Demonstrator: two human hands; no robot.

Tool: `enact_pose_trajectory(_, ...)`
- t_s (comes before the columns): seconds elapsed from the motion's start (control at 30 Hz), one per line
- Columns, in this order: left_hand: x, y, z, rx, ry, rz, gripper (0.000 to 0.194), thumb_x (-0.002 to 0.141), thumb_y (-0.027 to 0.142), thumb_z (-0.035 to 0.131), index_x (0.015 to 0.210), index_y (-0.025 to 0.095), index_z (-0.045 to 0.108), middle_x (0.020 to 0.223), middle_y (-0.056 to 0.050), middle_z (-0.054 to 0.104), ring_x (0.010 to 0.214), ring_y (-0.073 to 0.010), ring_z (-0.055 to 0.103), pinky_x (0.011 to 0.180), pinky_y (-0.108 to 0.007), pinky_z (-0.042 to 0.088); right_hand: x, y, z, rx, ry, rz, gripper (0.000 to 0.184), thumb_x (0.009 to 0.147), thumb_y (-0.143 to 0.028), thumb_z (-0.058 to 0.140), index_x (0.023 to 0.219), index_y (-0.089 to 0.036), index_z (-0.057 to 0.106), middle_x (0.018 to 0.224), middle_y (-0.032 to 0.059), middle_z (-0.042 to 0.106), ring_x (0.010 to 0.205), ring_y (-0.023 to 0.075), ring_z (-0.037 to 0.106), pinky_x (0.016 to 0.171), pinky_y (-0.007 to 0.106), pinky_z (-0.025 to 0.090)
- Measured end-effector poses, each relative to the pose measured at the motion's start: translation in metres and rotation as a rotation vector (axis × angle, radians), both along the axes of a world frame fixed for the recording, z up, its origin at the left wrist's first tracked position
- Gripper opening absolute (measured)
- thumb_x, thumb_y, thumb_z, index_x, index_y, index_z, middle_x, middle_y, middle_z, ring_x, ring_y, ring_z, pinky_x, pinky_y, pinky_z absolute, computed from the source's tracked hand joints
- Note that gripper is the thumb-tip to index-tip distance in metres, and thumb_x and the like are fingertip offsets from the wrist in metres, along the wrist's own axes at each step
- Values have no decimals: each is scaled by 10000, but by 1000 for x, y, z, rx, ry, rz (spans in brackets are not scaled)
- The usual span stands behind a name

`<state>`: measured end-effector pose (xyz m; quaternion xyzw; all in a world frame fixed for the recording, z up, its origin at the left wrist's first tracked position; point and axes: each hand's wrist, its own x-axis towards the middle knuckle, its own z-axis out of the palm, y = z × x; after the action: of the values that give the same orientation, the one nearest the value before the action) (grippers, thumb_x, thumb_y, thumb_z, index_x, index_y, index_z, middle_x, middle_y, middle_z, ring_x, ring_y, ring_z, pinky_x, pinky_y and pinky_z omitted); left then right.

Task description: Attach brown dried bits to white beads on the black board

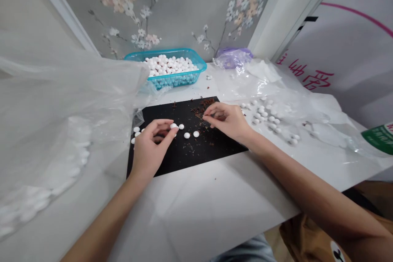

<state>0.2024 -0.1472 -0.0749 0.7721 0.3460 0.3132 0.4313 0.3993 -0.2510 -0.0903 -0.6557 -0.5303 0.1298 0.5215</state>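
Between the thumb and fingers of my left hand (pixel 151 142) is a small white ball (pixel 173 126), held over the black mat (pixel 166 159). Close to its fingertips, a few more white balls (pixel 187 135) lie loose on the mat. My right hand (pixel 225 119) is pinched at the mat's right side, beside a heap of reddish-brown bits (pixel 202 106). Whatever its fingertips hold is too small to make out. Dark crumbs are scattered across the mat, and several white balls (pixel 136 129) sit at its left edge.
Behind the mat stands a turquoise basket (pixel 202 65) full of white balls. A large clear plastic bag (pixel 61 131) with white balls fills the left side. To the right, white balls (pixel 264 114) lie about plastic sheeting (pixel 307 110). A purple item in plastic (pixel 235 58) rests against the wall.
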Motion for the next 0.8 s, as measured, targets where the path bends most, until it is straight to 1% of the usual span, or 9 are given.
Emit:
enact_pose_trajectory(0.1, 3, 0, -4, -183, -57, -55, 305, 701, 372, 683, 927, 178, 617, 876, -38, 671, 762, -139, 613, 656, -233, 482, -8, 0, 1, 16, 161, 69, 180, 755, -311, 681, 809, -160, 598, 773, 28, 638, 606, 152, 631, 569, 242, 522)
enact_pose_trajectory(0.17, 3, 1, -6, -230, -63, -91, 285, 696, 370, 690, 889, 173, 620, 854, -35, 665, 755, -134, 604, 680, -239, 486, -12, 0, 1, 15, 215, 113, 202, 740, -311, 698, 835, -159, 605, 820, 39, 651, 670, 174, 653, 627, 261, 550)
enact_pose_trajectory(0.23, 4, 1, -6, -247, -57, -117, 269, 699, 370, 686, 869, 172, 623, 835, -36, 665, 761, -140, 606, 699, -252, 490, -16, 0, 2, 0, 242, 144, 208, 764, -328, 680, 862, -159, 609, 861, 46, 656, 698, 184, 663, 653, 274, 562)
enact_pose_trajectory(0.33, 4, -1, -4, -260, -52, -131, 260, 699, 364, 688, 864, 172, 625, 830, -39, 669, 764, -149, 612, 703, -263, 496, -19, -1, 4, -14, 266, 169, 220, 815, -366, 636, 873, -155, 610, 865, 50, 655, 681, 186, 667, 620, 270, 562)
enact_pose_trajectory(0.5, 4, -4, -1, -314, -67, -152, 242, 706, 357, 685, 853, 175, 624, 837, -39, 682, 753, -146, 623, 696, -260, 506, -25, -1, 6, 6, 343, 209, 266, 798, -399, 669, 840, -150, 585, 799, 35, 645, 597, 151, 649, 568, 233, 539)
enact_pose_trajectory(0.67, 4, -5, -3, -353, -77, -187, 225, 720, 351, 677, 866, 187, 629, 799, -29, 694, 739, -146, 635, 684, -261, 522, -28, -1, 7, -28, 523, 294, 296, 818, -419, 652, 892, -158, 533, 883, 58, 654, 593, 136, 642, 511, 206, 526)
enact_pose_trajectory(0.73, 4, -4, -3, -349, -70, -181, 227, 722, 356, 674, 867, 187, 631, 810, -32, 697, 734, -146, 636, 682, -265, 526, -28, -1, 9, -23, 549, 304, 310, 812, -422, 658, 927, -159, 540, 905, 56, 652, 549, 114, 620, 491, 200, 523)
enact_pose_trajectory(0.8, 4, -4, -2, -345, -63, -172, 228, 722, 361, 672, 863, 186, 633, 810, -31, 698, 728, -146, 636, 677, -265, 527, -28, -1, 10, -14, 530, 302, 323, 811, -427, 658, 957, -155, 565, 903, 53, 652, 493, 88, 586, 472, 193, 515)
